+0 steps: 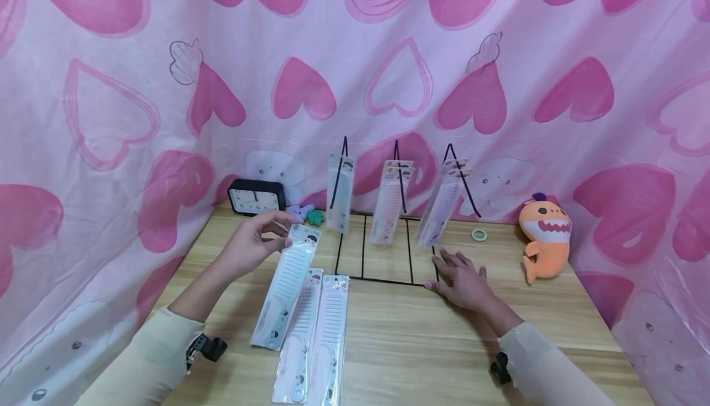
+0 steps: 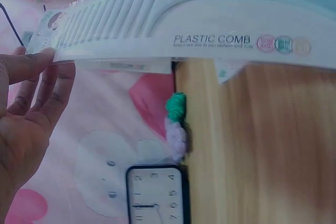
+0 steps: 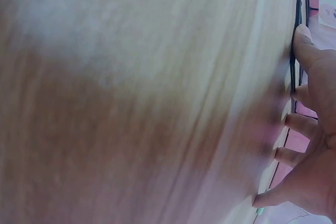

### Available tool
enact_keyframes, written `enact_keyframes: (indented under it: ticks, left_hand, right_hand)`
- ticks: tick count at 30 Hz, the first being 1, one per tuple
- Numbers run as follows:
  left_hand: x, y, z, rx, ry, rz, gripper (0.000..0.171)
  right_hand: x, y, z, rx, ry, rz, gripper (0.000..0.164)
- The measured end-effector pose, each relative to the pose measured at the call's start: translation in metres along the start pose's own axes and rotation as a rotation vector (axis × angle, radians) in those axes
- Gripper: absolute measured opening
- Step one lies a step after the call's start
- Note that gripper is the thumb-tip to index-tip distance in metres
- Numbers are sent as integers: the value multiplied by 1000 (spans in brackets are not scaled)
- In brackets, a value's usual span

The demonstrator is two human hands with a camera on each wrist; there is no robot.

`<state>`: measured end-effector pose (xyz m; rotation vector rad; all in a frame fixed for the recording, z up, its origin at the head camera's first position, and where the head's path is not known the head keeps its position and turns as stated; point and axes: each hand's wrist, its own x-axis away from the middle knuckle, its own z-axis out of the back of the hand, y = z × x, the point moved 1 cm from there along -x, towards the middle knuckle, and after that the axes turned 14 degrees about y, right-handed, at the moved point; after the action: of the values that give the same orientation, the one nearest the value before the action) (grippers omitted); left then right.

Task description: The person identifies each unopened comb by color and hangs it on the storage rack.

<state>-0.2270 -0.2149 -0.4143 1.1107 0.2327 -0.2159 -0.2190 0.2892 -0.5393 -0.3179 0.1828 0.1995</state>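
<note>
1. Left hand [image 1: 255, 246] pinches 1 comb [image 1: 286, 286], near left of the rack [image 1: 388, 281].
2. Right hand [image 1: 461, 281], fingers spread, touches the rack's near right corner.
3. Hanging seems underway; next probably calls for guiding comb onto left hook [image 1: 337, 184].

Curtain [image 1: 355, 42]: pale pink cloth, hanging behind and along both sides
Print: darker pink hearts [image 1: 304, 90], some solid, some outlined
Tabletop [image 1: 416, 344]: light wood grain
Light: soft, pale sheen on the wood
</note>
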Motion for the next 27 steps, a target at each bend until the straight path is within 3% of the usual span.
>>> enact_keyframes:
  ticks: [11, 20, 27]
  left_hand:
    - [-2, 28, 4, -9, 32, -117, 45]
    - [-1, 51, -2, 132, 23, -266, 43]
    - [-6, 58, -8, 191, 37, -266, 42]
  right_hand:
    - [1, 0, 1, 12, 2, -5, 82]
    - [0, 1, -1, 12, -3, -13, 80]
    - [0, 0, 0, 14, 16, 4, 79]
